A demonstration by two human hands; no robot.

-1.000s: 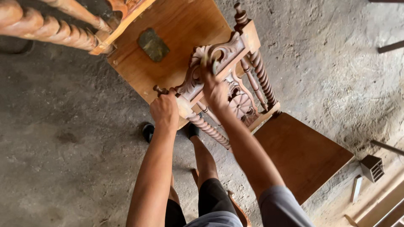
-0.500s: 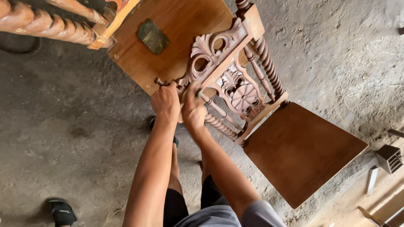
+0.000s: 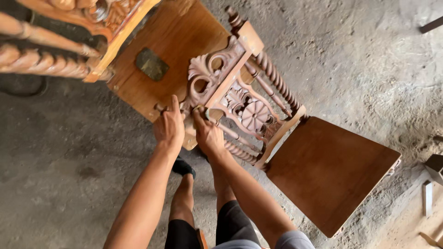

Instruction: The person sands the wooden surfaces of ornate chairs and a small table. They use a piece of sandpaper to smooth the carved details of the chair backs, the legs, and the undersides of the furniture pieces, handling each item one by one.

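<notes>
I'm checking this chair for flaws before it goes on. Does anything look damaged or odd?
Nothing looks broken. One oddity: a dark, dull patch sits on the second chair's seat behind the carved chair back. Both hands, left and right, grip that back's top rail.

Both bare forearms are stretched forward and upward from the body, nearly parallel. The left hand (image 3: 170, 125) is laid palm-down with fingers curled closed. The right hand (image 3: 208, 133) is clenched just beside it, wrist straight.
</notes>
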